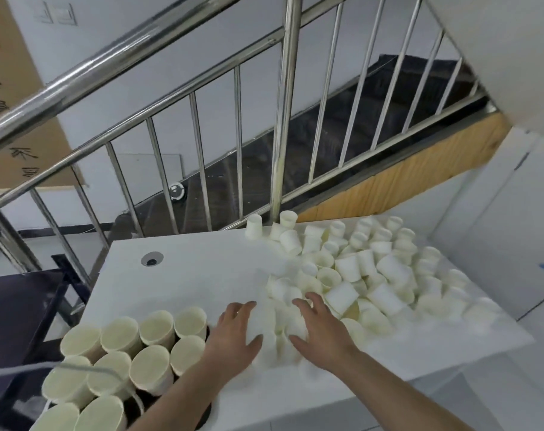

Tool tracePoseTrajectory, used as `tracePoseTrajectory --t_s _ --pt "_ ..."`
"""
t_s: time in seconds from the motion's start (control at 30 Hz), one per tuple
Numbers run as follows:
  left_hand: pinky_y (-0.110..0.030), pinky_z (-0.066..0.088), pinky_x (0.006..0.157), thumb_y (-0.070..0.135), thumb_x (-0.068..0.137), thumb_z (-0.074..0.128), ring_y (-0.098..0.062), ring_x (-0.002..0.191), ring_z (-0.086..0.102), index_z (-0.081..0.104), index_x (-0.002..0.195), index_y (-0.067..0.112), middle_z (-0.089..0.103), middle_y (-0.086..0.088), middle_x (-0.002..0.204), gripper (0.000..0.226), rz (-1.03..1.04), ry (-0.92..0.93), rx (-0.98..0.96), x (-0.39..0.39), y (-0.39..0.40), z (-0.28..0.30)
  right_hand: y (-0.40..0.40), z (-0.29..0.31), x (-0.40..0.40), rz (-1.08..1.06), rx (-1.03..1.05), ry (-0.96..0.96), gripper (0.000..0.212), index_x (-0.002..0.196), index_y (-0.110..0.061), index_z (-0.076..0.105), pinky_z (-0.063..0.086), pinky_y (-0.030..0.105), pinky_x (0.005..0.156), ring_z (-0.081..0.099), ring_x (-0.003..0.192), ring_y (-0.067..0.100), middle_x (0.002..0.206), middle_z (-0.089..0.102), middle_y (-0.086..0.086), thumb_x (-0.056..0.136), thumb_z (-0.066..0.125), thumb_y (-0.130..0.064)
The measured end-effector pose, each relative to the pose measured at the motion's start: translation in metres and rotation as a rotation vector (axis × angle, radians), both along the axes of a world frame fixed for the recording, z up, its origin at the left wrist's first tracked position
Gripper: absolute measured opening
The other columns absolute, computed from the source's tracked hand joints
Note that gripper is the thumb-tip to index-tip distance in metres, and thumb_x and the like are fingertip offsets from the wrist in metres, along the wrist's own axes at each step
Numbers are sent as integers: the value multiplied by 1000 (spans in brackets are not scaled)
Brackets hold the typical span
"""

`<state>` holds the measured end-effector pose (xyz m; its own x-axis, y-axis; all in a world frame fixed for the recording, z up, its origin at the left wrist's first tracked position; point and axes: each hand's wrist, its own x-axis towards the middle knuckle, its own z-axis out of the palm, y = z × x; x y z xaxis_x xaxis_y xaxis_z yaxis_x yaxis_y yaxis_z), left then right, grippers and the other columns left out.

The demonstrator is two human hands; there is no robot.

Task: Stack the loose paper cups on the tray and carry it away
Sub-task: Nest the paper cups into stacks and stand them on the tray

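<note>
While a big heap of loose paper cups covers the white tabletop beside the steel railing, both hands reach into the heap's near edge; the left hand lies with fingers spread against a few blurred cups, and the right hand, also spread, rests on cups just beside it; whether either grips a cup I cannot tell; stacked cups, rims up, stand close together left of the left hand on a dark tray, mostly hidden; a round hole shows in the tabletop beyond them.
</note>
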<state>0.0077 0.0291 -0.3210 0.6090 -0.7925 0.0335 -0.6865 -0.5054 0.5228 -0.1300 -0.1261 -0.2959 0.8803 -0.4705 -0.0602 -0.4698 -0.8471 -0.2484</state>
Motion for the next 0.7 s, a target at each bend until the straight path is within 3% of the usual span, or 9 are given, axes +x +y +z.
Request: tracePoseTrajectory --t_s 0.23,0.7 --pt "-26 43 94 41 88 54 -12 124 40 24 144 29 32 8 138 64 -1 41 39 3 -47 -4 -50 -4 2 -25 35 28 72 149 -26 20 48 31 92 35 134 16 154 13 -1 91 54 -51" --pt "-27 45 93 35 89 55 -15 120 46 31 142 25 39 2 135 59 80 203 7 80 -107 -40 -79 -52 99 -124 98 135 73 146 -24 24 49 31 91 36 130 21 144 27 0 88 59 -52"
